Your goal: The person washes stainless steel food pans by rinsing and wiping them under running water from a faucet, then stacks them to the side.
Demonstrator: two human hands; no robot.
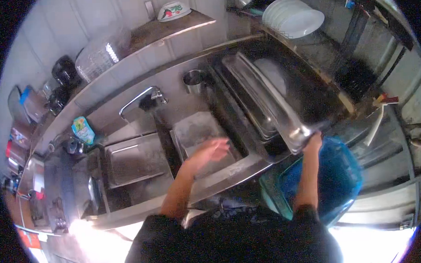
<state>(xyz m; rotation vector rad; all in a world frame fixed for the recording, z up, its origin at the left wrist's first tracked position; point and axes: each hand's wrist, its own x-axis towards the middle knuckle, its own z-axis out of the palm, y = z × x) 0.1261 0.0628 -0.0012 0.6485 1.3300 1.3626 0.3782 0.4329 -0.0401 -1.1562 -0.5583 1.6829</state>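
My right hand (pixel 313 142) grips the near end of a long stainless steel pan (pixel 284 107), tilted up on its side over the right end of the counter. Under and beside it lie more steel pans (pixel 247 101). My left hand (pixel 212 150) is slightly blurred, its fingers stretched out and holding nothing, above the right sink basin. In that basin a flat metal tray (pixel 201 125) is seen beyond the hand. Another rectangular steel tray (pixel 135 159) sits in the left basin.
A faucet (pixel 157 94) and a metal cup (pixel 195 80) stand behind the basins. A blue bin (pixel 348 165) is below my right arm. White plates (pixel 292 17) fill a rack at the back right. A soap pouch (pixel 82 130) stands at the left; a bowl (pixel 173 11) rests on the shelf.
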